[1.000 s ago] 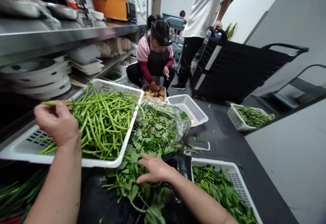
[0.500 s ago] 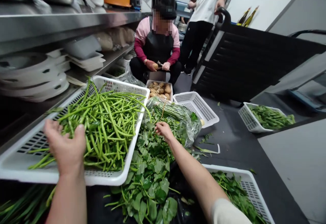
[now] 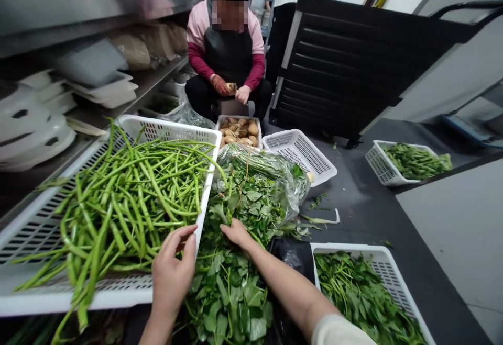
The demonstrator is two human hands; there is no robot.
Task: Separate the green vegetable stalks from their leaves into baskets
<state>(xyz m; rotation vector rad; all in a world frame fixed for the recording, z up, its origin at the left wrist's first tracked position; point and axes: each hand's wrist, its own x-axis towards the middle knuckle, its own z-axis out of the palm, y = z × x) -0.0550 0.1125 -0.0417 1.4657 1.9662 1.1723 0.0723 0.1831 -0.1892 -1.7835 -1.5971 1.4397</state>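
A white basket at the left holds a heap of long green stems, some hanging over its front rim. My left hand is above the basket's right front corner, fingers curved and apart, with nothing between them. Beside the basket lies a pile of leafy greens. My right hand reaches into the upper part of this pile, its fingers closed among the leaves; what they pinch is hidden. Just beyond it, a clear plastic bag covers more greens.
Across from me a crouching person works over a basket of potatoes. An empty white basket stands beside it. Greens fill a basket at lower right; another is farther right. A black cart and steel shelf flank the area.
My left hand has moved right, from over the stems to the basket's corner. My right hand has come down and nearer, into the leaves. Several stems now hang over the front rim.
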